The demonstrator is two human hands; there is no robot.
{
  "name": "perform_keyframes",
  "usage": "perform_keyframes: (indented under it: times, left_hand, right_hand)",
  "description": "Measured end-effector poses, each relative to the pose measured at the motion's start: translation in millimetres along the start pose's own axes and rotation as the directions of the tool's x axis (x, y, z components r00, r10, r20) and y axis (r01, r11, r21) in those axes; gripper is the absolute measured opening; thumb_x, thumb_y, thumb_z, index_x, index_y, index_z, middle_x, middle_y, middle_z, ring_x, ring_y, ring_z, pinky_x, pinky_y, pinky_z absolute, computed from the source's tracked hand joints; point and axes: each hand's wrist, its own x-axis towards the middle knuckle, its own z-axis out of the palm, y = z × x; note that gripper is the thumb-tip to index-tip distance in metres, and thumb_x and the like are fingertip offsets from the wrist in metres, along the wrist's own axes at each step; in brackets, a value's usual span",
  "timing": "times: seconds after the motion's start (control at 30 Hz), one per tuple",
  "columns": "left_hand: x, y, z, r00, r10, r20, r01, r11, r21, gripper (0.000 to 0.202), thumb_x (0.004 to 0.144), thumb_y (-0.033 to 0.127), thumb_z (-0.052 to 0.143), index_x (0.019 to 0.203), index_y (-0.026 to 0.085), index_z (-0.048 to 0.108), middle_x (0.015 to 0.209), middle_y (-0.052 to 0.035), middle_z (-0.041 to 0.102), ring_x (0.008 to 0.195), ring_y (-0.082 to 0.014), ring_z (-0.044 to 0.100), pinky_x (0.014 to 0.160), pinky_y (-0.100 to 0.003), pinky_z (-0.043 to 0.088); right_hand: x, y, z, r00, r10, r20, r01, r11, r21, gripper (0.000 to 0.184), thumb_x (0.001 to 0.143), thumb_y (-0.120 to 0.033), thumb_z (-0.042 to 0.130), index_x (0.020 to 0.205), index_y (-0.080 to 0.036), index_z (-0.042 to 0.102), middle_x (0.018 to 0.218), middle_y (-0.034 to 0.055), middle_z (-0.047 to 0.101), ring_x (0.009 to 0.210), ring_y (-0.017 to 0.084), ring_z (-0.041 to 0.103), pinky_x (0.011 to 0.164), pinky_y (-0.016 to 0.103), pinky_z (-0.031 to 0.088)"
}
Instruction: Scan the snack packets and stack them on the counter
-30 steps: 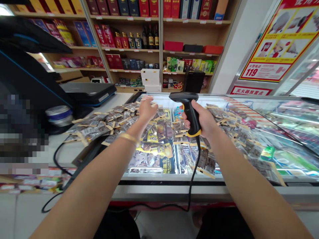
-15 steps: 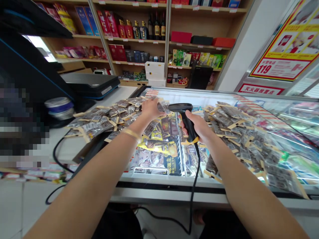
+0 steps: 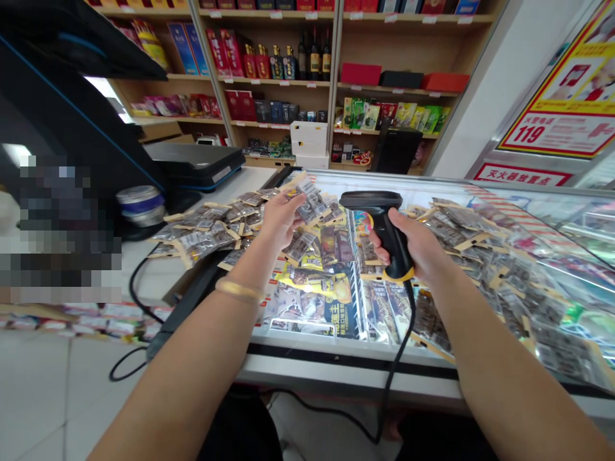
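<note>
My right hand [image 3: 419, 248] grips the handle of a black barcode scanner [image 3: 379, 225] with a yellow band, its head level and pointing left. My left hand [image 3: 280, 216] holds up a small clear snack packet [image 3: 307, 195] with a tan header card, lifted just above the heap and close in front of the scanner head. Several like packets lie in a pile at the left [image 3: 206, 227] and another pile at the right [image 3: 494, 262], both on the glass lid of a chest freezer [image 3: 336, 355]. The scanner's black cable hangs down over the freezer's front edge.
A black register screen [image 3: 72, 128] and a flat black device [image 3: 195, 163] stand at the left on the white counter [image 3: 144, 282], with a tape roll [image 3: 139, 203]. Wooden shelves [image 3: 336, 89] of boxes and bottles fill the back. A red and yellow poster [image 3: 567, 109] hangs at the right.
My left hand has closed on one packet from the pile and raised it toward the scanner. The right hand with the scanner has shifted slightly right and up.
</note>
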Motion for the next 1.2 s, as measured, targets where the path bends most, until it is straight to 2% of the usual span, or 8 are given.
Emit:
perform_keyframes:
  times: [0.1, 0.2, 0.27, 0.47, 0.7, 0.93, 1.07, 1.2]
  left_hand:
    - [-2.6, -1.6, -1.3, 0.999, 0.029, -0.032, -0.03, 0.999, -0.014, 0.028, 0.068, 0.032, 0.08, 0.091, 0.02, 0.069, 0.073, 0.0014, 0.072, 0.068, -0.0159, 0.069, 0.067, -0.028, 0.056]
    - [-3.5, -5.6, 0.7, 0.99, 0.139, 0.023, -0.138, 0.99, -0.017, 0.028, 0.07, 0.034, 0.078, 0.092, 0.018, 0.071, 0.08, -0.0015, 0.076, 0.08, -0.0192, 0.073, 0.075, -0.03, 0.058]
    - [-4.3, -7.5, 1.3, 0.984, 0.164, 0.066, -0.163, 0.986, -0.017, 0.028, 0.07, 0.034, 0.079, 0.091, 0.018, 0.071, 0.083, -0.0027, 0.077, 0.084, -0.0202, 0.074, 0.078, -0.031, 0.059]
    - [-3.7, -9.0, -1.4, 0.982, 0.177, 0.069, -0.177, 0.984, 0.005, 0.029, 0.069, 0.034, 0.078, 0.091, 0.017, 0.073, 0.083, -0.0028, 0.078, 0.084, -0.0202, 0.074, 0.079, -0.032, 0.059]
    - [-1.3, -9.7, -1.1, 0.98, 0.18, 0.083, -0.178, 0.983, -0.037, 0.028, 0.067, 0.032, 0.079, 0.09, 0.017, 0.072, 0.081, -0.0025, 0.078, 0.074, -0.0182, 0.073, 0.074, -0.031, 0.059]
    - [-2.9, -10.5, 0.7, 0.986, 0.148, 0.079, -0.145, 0.989, -0.031, 0.035, 0.063, 0.038, 0.083, 0.089, 0.018, 0.072, 0.08, -0.0027, 0.078, 0.082, -0.0215, 0.074, 0.077, -0.033, 0.059]
    - [-4.3, -10.2, 15.7, 0.983, 0.152, 0.103, -0.148, 0.988, -0.044, 0.035, 0.064, 0.038, 0.082, 0.09, 0.018, 0.072, 0.081, -0.0022, 0.077, 0.084, -0.0203, 0.073, 0.081, -0.031, 0.057]
    - [-7.7, -14.4, 55.0, 0.974, 0.178, 0.143, -0.179, 0.984, -0.007, 0.027, 0.073, 0.036, 0.076, 0.093, 0.019, 0.07, 0.081, -0.0019, 0.075, 0.08, -0.0181, 0.071, 0.077, -0.028, 0.055]
  right_hand:
    - [-3.0, -1.2, -0.1, 0.998, 0.034, 0.061, -0.032, 0.998, -0.048, 0.068, 0.06, -0.071, 0.084, 0.095, -0.017, 0.06, 0.063, -0.0021, 0.059, 0.042, 0.009, 0.048, 0.038, 0.022, 0.039]
    - [-3.4, -0.2, -0.9, 0.992, 0.06, 0.112, -0.05, 0.995, -0.088, 0.069, 0.06, -0.072, 0.084, 0.094, -0.017, 0.061, 0.064, -0.0013, 0.06, 0.043, 0.009, 0.049, 0.04, 0.022, 0.041]
    - [-3.0, 0.7, -0.8, 0.989, 0.068, 0.132, -0.054, 0.993, -0.107, 0.067, 0.062, -0.072, 0.083, 0.093, -0.017, 0.061, 0.064, -0.0009, 0.06, 0.044, 0.009, 0.049, 0.04, 0.022, 0.041]
    - [-2.4, 2.6, 2.2, 0.986, 0.077, 0.145, -0.057, 0.988, -0.14, 0.069, 0.061, -0.075, 0.082, 0.09, -0.017, 0.061, 0.063, -0.0003, 0.059, 0.044, 0.009, 0.049, 0.04, 0.021, 0.04]
    - [-2.7, 2.8, 3.5, 0.987, 0.083, 0.138, -0.061, 0.986, -0.155, 0.069, 0.059, -0.075, 0.083, 0.087, -0.017, 0.059, 0.062, -0.0008, 0.058, 0.044, 0.009, 0.048, 0.04, 0.021, 0.039]
    - [-0.1, 4.4, 1.9, 0.987, 0.079, 0.143, -0.068, 0.995, -0.079, 0.067, 0.061, -0.073, 0.084, 0.089, -0.018, 0.058, 0.064, -0.0014, 0.059, 0.044, 0.009, 0.049, 0.041, 0.021, 0.041]
    - [-3.0, -4.3, -4.1, 0.996, 0.027, 0.08, -0.025, 1.0, -0.019, 0.061, 0.065, -0.071, 0.081, 0.085, -0.019, 0.056, 0.063, -0.0019, 0.058, 0.043, 0.009, 0.046, 0.039, 0.022, 0.04]
    - [-19.2, -25.9, -24.9, 0.998, -0.057, -0.021, 0.057, 0.998, 0.006, 0.047, 0.083, -0.064, 0.069, 0.092, -0.019, 0.059, 0.065, -0.0013, 0.057, 0.044, 0.01, 0.046, 0.04, 0.023, 0.039]
